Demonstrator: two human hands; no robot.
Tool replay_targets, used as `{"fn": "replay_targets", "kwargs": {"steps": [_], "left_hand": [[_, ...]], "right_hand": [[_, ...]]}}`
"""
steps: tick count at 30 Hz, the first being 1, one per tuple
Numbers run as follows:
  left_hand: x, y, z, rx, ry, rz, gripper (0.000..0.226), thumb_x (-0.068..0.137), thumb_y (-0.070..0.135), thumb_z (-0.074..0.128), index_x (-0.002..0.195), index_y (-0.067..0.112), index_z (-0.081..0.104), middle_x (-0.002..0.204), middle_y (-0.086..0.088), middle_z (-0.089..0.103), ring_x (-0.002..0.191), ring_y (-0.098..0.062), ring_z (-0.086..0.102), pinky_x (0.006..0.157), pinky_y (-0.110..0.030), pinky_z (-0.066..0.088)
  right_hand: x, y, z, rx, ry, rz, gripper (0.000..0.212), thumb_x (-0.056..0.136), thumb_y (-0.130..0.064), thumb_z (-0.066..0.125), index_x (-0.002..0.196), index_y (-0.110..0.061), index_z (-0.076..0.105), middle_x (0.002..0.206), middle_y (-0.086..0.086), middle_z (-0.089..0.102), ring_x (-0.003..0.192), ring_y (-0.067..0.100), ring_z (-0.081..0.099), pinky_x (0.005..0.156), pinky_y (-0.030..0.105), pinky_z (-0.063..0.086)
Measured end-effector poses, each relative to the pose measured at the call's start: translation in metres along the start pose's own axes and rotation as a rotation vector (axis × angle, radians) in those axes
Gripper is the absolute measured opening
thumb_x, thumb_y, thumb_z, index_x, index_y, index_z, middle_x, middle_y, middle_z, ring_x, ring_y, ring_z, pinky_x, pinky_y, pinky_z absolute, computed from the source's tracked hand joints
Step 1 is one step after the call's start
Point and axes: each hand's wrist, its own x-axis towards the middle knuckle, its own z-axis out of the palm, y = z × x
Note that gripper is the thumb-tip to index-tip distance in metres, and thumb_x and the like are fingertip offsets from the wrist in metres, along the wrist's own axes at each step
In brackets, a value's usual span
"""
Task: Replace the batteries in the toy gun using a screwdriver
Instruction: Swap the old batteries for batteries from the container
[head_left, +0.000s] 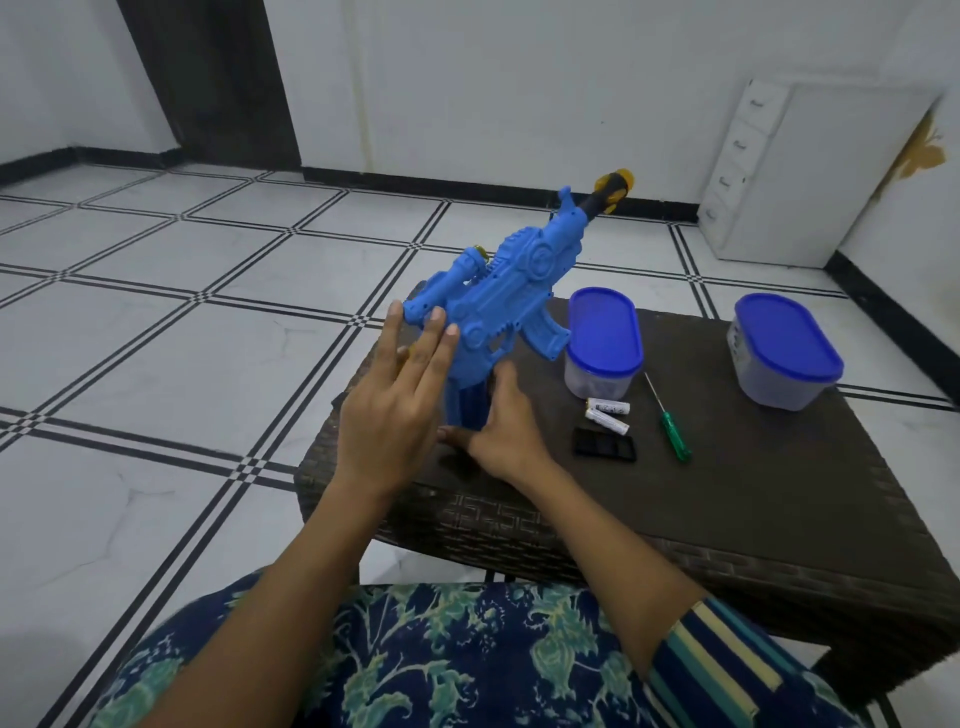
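Note:
The blue toy gun (511, 291) stands tilted on its grip at the left part of the dark wicker table (727, 499), its black-and-yellow muzzle pointing up to the far right. My left hand (400, 400) has straight fingers laid flat against the gun's rear. My right hand (501, 431) holds the base of the gun's grip near the tabletop. Two white batteries (608, 413) lie to the right of my right hand. A black battery cover (605, 446) lies just in front of them. A green-handled screwdriver (670, 421) lies further right.
Two clear tubs with blue lids stand on the table, one (602, 340) behind the batteries and one (784, 351) at the far right. A white drawer unit (748, 166) stands against the far wall. Tiled floor lies to the left.

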Motion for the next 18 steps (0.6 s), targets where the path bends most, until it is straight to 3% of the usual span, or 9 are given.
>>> {"fn": "replay_targets", "kwargs": {"steps": [3,10,15,18], "left_hand": [[0.000,0.005,-0.003,-0.017,0.046,0.009,0.057,0.080,-0.006,0.046,0.136,0.006,0.050,0.143,-0.009,0.048,0.136,-0.040,0.036,0.091,-0.032,0.049],[0.005,0.004,-0.007,-0.022,0.129,0.044,0.052,0.084,-0.006,0.046,0.134,0.006,0.052,0.141,-0.007,0.049,0.134,-0.038,0.040,0.086,-0.031,0.052],[-0.001,0.009,0.003,-0.048,0.063,-0.029,0.057,0.080,-0.007,0.051,0.135,0.008,0.052,0.142,-0.006,0.049,0.136,-0.036,0.038,0.078,-0.032,0.055],[-0.001,0.010,0.002,-0.053,0.060,-0.019,0.056,0.082,-0.006,0.043,0.135,0.008,0.051,0.143,-0.005,0.047,0.137,-0.034,0.037,0.078,-0.034,0.057]], "right_hand": [[-0.001,0.001,-0.002,0.013,0.008,-0.017,0.081,0.066,-0.016,0.089,0.126,-0.014,0.034,0.131,0.001,0.054,0.123,0.016,0.052,0.097,0.032,0.050],[-0.001,-0.001,-0.003,0.062,0.067,-0.064,0.083,0.067,-0.013,0.087,0.130,-0.013,0.033,0.127,-0.010,0.052,0.119,0.005,0.051,0.093,0.019,0.048],[-0.003,0.008,0.003,0.023,0.062,-0.054,0.080,0.066,-0.013,0.088,0.127,-0.013,0.035,0.127,-0.001,0.056,0.119,0.015,0.056,0.094,0.030,0.052],[-0.002,0.007,0.002,0.027,0.061,-0.069,0.082,0.067,-0.010,0.087,0.130,-0.010,0.034,0.125,-0.005,0.054,0.119,0.012,0.055,0.089,0.015,0.049]]}}
